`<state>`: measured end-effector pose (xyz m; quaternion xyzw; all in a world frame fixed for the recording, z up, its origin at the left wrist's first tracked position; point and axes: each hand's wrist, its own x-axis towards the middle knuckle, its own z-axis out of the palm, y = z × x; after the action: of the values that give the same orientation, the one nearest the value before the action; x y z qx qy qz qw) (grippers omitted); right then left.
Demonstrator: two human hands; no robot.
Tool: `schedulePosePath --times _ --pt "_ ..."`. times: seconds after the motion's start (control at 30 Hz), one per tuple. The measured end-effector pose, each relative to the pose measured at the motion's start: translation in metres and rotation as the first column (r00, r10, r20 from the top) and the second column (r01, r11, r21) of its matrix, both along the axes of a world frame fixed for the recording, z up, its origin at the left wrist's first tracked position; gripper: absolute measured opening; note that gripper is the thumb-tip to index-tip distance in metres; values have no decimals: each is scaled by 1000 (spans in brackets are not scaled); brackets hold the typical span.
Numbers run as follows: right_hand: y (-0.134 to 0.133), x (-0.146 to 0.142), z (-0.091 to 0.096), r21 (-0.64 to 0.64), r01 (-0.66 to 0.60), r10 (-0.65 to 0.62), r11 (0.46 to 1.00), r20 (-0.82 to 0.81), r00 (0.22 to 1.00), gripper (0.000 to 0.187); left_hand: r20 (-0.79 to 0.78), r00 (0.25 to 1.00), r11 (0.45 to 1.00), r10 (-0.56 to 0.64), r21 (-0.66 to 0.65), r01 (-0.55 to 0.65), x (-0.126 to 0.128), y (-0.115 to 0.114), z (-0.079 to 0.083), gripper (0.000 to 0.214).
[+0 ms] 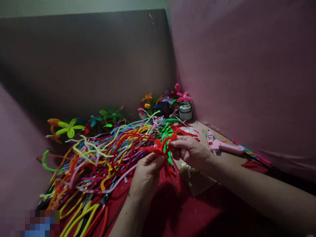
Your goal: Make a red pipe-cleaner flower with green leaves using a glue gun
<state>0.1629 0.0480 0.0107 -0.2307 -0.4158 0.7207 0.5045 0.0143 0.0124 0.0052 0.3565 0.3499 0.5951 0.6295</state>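
My left hand point(147, 171) is closed around the stem of a red pipe-cleaner flower point(159, 147), fingers pinched just under its petals. My right hand point(190, 150) pinches one red petal at the flower's right side, with a green pipe cleaner point(170, 154) running down between the two hands. Both hands hover over a red cloth point(182, 214), just right of a big heap of coloured pipe cleaners point(108, 151).
A pink glue gun point(223, 145) lies on brown cardboard point(199, 181) to the right. Finished pipe-cleaner flowers point(70, 126) line the back, some in small pots point(185, 112). Pliers with red and yellow handles point(91, 214) lie at the front left. Pink walls close in on both sides.
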Motion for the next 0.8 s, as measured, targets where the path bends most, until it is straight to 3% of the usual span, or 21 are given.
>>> schedulePosePath --times 0.07,0.17,0.23,0.3,0.37,0.43,0.47,0.5,0.53,0.6,0.63,0.67,0.73,0.8 --pt "0 1 0 -137 -25 20 990 -40 999 10 -5 1000 1000 -19 -2 19 0 -1 0 21" --pt "-3 1 1 -354 -105 70 929 -111 991 13 10 1000 1000 4 0 -4 0 -1 0 21" --pt "-6 2 1 -404 -135 84 905 -140 987 14 28 999 1000 21 -3 -21 0 0 0 21" --pt "-10 6 0 -368 -128 91 921 -117 989 13 35 999 1000 18 -11 -18 0 1 -1 22" --pt "-13 15 -1 -252 -80 80 964 -10 997 14 32 999 1000 18 -24 -17 -1 2 -1 22" --pt "-15 32 -5 -60 25 -12 998 214 977 20 25 999 999 33 -36 -32 -1 2 -1 23" --pt "-15 44 -7 86 98 -123 992 369 921 23 22 999 998 43 -42 -42 -1 2 0 23" --pt "-14 58 -11 277 165 -288 947 499 817 22 18 999 997 51 -50 -50 -1 2 0 23" --pt "-13 72 -15 473 205 -482 857 594 644 22 15 998 996 60 -60 -59 -1 2 1 23" --pt "-9 102 -26 750 104 -754 654 632 180 28 15 997 994 77 -79 -76 0 1 3 25" --pt "-8 116 -33 790 -8 -790 613 612 -18 34 17 997 993 80 -83 -79 0 1 3 25" --pt "-6 128 -39 775 -88 -775 626 605 -181 39 19 996 994 82 -81 -80 0 1 4 26" --pt "-5 146 -49 676 -149 -671 722 630 -391 45 18 997 995 73 -65 -72 0 1 4 25" --pt "-5 154 -56 622 -169 -621 765 642 -450 47 8 998 997 63 -41 -62 -1 1 4 23"
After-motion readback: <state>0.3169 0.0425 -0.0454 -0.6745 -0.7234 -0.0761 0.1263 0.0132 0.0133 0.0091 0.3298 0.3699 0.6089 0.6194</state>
